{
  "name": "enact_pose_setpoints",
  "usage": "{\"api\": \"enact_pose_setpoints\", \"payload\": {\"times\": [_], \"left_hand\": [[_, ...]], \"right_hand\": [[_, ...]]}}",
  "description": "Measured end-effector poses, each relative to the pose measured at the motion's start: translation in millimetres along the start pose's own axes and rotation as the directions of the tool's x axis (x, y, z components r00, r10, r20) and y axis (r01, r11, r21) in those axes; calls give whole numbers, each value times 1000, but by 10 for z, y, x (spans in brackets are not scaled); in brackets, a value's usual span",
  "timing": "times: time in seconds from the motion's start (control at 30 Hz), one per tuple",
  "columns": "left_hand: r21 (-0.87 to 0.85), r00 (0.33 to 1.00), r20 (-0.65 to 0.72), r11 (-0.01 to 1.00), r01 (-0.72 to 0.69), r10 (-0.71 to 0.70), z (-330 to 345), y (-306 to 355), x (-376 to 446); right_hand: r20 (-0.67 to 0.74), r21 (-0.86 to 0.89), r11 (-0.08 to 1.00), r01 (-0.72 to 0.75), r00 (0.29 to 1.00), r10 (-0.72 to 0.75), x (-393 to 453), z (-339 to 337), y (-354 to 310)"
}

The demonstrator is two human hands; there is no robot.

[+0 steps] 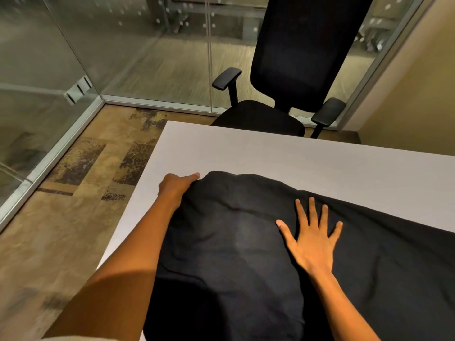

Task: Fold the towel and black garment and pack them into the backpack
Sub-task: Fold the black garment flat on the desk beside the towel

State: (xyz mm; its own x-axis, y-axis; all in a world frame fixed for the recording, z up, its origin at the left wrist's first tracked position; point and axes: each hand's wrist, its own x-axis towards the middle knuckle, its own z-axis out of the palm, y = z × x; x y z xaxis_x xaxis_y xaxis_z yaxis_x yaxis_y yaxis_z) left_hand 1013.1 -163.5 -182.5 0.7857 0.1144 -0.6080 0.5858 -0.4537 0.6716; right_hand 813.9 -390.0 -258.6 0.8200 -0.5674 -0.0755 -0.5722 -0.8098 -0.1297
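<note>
- Black garment [234, 242] spread on table [270, 153], still rumpled; folding looks barely begun.
- Left hand [176, 184] grips its far-left edge; right hand [311, 235] flat, fingers splayed, pressing cloth.
- Towel, backpack not in view; packing still left.

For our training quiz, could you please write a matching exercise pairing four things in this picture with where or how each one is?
Column A
1. left hand
2. right hand
3. black garment
4. office chair

Column B
a. spread over the white table
b. flat, fingers spread, on the cloth
c. beyond the table's far edge
d. gripping the cloth's far left edge

Pairs: 1-d, 2-b, 3-a, 4-c
</note>
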Motion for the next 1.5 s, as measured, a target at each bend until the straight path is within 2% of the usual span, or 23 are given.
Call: {"api": "enact_pose_setpoints", "payload": {"times": [0.07, 0.13, 0.2, 0.3, 0.37, 0.5, 0.57, 0.7, 0.77, 0.83, 0.9, 0.97, 1.0, 1.07, 1.13, 1.2, 1.33, 1.5], "left_hand": [[2, 963, 232, 990, 141, -138, -55, 74, -70], [28, 925, 318, 977, 212, -210, -128, 117, -113], [-137, 946, 272, 967, 216, -173, -226, 131, -36], [-477, 989, 147, 874, 95, -28, -336, 154, 113], [-570, 988, 139, 821, 32, 59, -347, 173, 130], [-705, 981, 142, 709, 7, 131, -327, 144, 135], [-682, 975, 160, 732, -4, 155, -298, 87, 147], [-528, 979, 163, 849, -20, 124, -233, 74, 134], [-416, 988, 106, 908, -59, 113, -192, 86, 122], [-306, 995, -12, 947, -95, 96, -146, 67, 117], [-110, 986, -136, 988, -109, 94, -105, 27, 119], [38, 984, -152, 995, -89, 94, -90, 38, 98], [29, 992, -104, 998, -64, 66, -96, 60, 101], [-80, 995, 87, 995, 64, -57, -117, 125, 61], [-171, 959, 249, 968, 184, -138, -152, 166, 48], [-236, 947, 279, 945, 228, -159, -183, 187, 95], [-139, 955, 251, 971, 196, -157, -218, 231, 129], [-154, 952, 305, 988, 16, 32, -354, 330, 154]], "right_hand": [[5, 3, 1000, 0, 1000, 0, -7, 11, -3], [5, 6, 1000, 1, 1000, -1, -13, 14, -3], [4, 8, 1000, 1, 1000, -1, -16, 9, -1], [-8, 12, 1000, 0, 1000, 0, -21, 3, -7], [-20, 17, 1000, -2, 1000, 3, -23, 5, -13], [-37, 23, 1000, -2, 999, 3, -18, 9, -20], [-41, 24, 1000, -4, 999, 5, -13, 7, -20], [-40, 28, 1000, -8, 999, 9, -13, 8, -22], [-41, 31, 1000, -7, 999, 8, -19, 10, -20], [-38, 38, 999, -8, 999, 9, -21, 8, -17], [-33, 39, 999, -7, 999, 9, -21, 7, -19], [-37, 43, 999, -7, 999, 9, -21, 6, -23], [-40, 45, 999, -6, 999, 8, -20, 3, -24], [-38, 39, 999, -4, 999, 6, -13, -1, -25], [-32, 28, 1000, -2, 999, 3, -15, 2, -28], [-34, 23, 1000, -1, 999, 2, -19, 8, -31], [-36, 14, 1000, 3, 999, -3, -14, 8, -27], [-36, 16, 1000, 1, 999, 0, -15, 20, -15]]}}
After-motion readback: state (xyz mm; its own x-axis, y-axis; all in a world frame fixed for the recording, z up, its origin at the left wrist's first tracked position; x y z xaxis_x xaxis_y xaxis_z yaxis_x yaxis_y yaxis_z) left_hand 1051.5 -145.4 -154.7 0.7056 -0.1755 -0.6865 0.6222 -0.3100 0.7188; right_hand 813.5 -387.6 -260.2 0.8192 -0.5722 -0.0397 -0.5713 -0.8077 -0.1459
